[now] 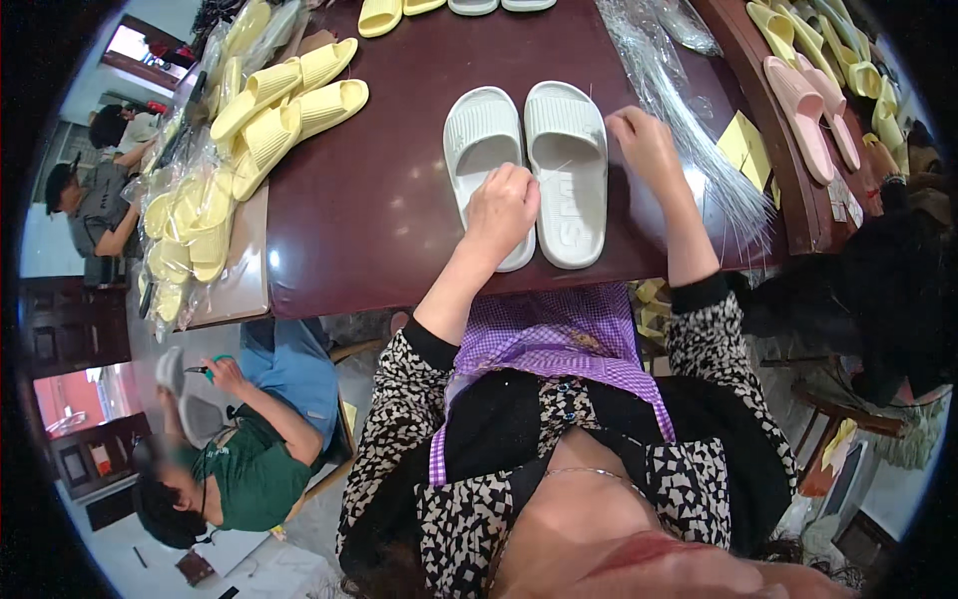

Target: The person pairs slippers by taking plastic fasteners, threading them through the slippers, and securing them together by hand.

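Two pale grey slide slippers lie side by side on the dark red table, toes pointing away from me. My left hand (504, 207) rests over the left slipper (483, 122), its fingers curled at the inner edge of the footbed; what they hold, if anything, is hidden. Just beyond the outer side of the right slipper (565, 110) is my right hand (647, 148), fingertips pinched together close to the strap. Anything between those fingertips is too small to make out. Raised lettering marks the right slipper's footbed.
Yellow slippers (299, 110) and bagged pairs are heaped at the left. Thin clear strands (689, 140) spread across the table's right, beside a yellow paper (746, 150). Pink slippers (803, 110) stand on a ledge farther right. A seated co-worker (254, 459) handles a grey slipper at lower left.
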`<state>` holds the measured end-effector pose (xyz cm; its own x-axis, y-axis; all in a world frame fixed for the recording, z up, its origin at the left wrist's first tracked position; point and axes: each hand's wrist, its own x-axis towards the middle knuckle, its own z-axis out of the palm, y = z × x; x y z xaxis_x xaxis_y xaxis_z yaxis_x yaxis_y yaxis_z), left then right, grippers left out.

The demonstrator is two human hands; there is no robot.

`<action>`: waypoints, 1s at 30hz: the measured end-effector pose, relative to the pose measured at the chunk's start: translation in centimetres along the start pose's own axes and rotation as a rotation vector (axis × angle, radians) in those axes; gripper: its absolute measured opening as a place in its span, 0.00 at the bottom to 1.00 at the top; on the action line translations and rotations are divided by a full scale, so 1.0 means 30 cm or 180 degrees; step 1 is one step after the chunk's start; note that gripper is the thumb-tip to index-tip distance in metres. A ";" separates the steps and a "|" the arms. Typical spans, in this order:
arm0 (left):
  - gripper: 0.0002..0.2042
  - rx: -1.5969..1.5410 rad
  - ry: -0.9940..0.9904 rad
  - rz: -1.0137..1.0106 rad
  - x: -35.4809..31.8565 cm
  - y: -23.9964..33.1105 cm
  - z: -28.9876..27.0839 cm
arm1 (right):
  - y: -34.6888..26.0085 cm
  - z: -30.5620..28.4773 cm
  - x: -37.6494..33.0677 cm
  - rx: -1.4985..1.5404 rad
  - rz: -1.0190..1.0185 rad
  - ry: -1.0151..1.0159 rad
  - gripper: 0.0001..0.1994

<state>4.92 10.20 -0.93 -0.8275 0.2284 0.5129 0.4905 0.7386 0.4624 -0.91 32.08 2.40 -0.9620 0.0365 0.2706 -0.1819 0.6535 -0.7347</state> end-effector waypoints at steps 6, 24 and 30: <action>0.02 -0.0043 0.0125 0.0287 0.034 -0.044 -0.012 | 0.040 0.076 0.218 -0.1107 0.0605 -0.0454 0.14; 0.04 -0.0513 -0.0247 0.0106 0.041 -0.135 0.004 | -0.126 0.340 0.407 0.0618 -0.0711 -0.1119 0.07; 0.03 -0.0505 -0.0148 0.0129 0.053 -0.154 0.012 | -0.179 0.438 0.428 0.0374 -0.0466 -0.1989 0.07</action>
<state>1.25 7.39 -2.51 -0.8161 0.2878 0.5011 0.5577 0.6197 0.5522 -14.96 19.10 1.63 -0.8563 -0.5162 -0.0135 -0.3070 0.5300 -0.7905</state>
